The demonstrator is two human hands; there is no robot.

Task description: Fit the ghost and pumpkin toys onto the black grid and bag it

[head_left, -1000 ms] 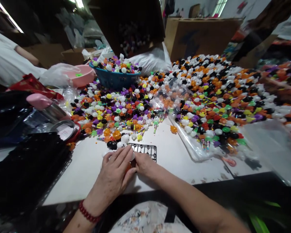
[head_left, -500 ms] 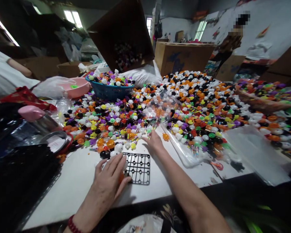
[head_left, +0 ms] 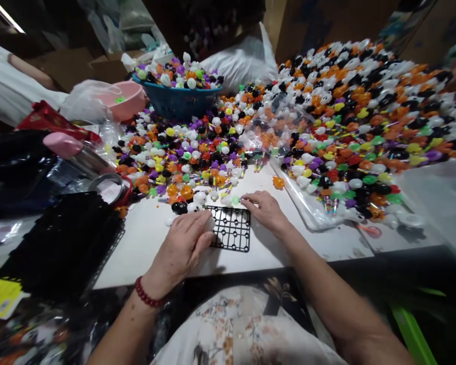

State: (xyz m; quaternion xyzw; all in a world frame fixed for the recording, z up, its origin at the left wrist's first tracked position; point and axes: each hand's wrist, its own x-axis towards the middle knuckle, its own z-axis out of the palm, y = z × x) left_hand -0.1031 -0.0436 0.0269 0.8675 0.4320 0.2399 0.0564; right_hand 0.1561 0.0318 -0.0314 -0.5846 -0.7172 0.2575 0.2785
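A black plastic grid of small rings lies on the white tabletop in front of me. My left hand, with a dark red bead bracelet, curls over the grid's left side and steadies it. A white bit shows between its thumb and fingers; whatever else is beneath the palm is hidden. To the grid's upper right, my right hand pinches thumb and fingertips at a small light green plastic piece. White, black and orange figure heads lie just beyond my left fingertips.
A large heap of colourful small figures covers the back and right. Behind stand a blue basket and a pink basin. Black grids are stacked left, near a pink-lidded flask. Clear plastic bags and red-handled scissors lie right.
My right hand has drawn back from the heap to the grid's upper right corner, at a light green piece. My left hand stays at the grid. The view has tilted down.
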